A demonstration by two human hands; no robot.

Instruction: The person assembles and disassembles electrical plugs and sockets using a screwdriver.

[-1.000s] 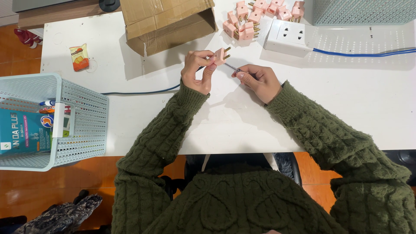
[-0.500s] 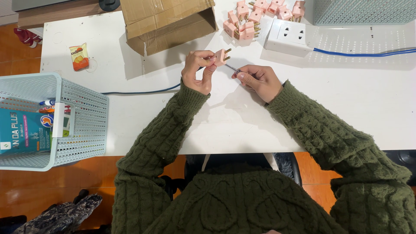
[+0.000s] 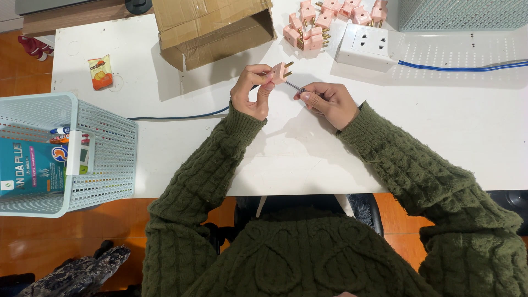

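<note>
My left hand point(image 3: 252, 91) pinches a small pink plug point(image 3: 281, 71) with brass pins, held above the white table point(image 3: 308, 148). My right hand point(image 3: 325, 102) grips a thin metal screwdriver point(image 3: 295, 87) whose tip meets the underside of the plug. The tool's handle is hidden inside my fist. Both arms wear a dark green knitted sweater.
Several more pink plugs point(image 3: 316, 22) lie heaped at the table's far edge beside a white socket block point(image 3: 367, 45) with a blue cable point(image 3: 467, 68). An open cardboard box point(image 3: 212, 27) stands at the back left. A snack packet point(image 3: 100, 72) and a pale mesh basket point(image 3: 60, 154) sit left.
</note>
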